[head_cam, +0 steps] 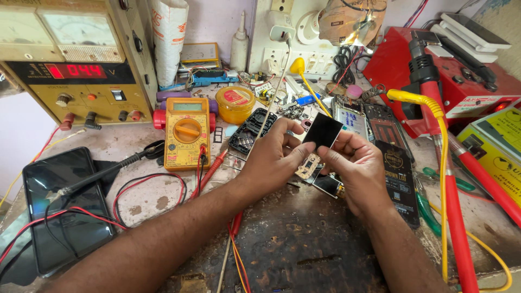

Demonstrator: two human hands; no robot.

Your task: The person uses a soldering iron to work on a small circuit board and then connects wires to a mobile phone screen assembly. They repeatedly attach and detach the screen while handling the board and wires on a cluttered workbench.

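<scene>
Both forearms come in from the bottom edge and meet over the dark, worn counter (304, 244), where red and yellow wires run between them. At the left edge lies a black tablet (65, 209) with a probe lead across it. Above the middle of the counter, the left hand (271, 157) and the right hand (355, 163) are close together, almost touching. The small black screen panel (323, 130) stands between them, lifted off the counter, tilted, with its long axis going from lower left to upper right. The right hand grip is narrow: thumb and fingers pinch the lower right edge of the panel. The left hand grip is also closed, on a small pale circuit part (307, 165) just under the panel, so the panel lies up and to the right from the left fingers. Both hands are equally near to it. Farther back are an orange multimeter (187, 133), a round yellow tin (235, 104), a power supply with red digits (70, 65), and a red soldering station (439, 76).
</scene>
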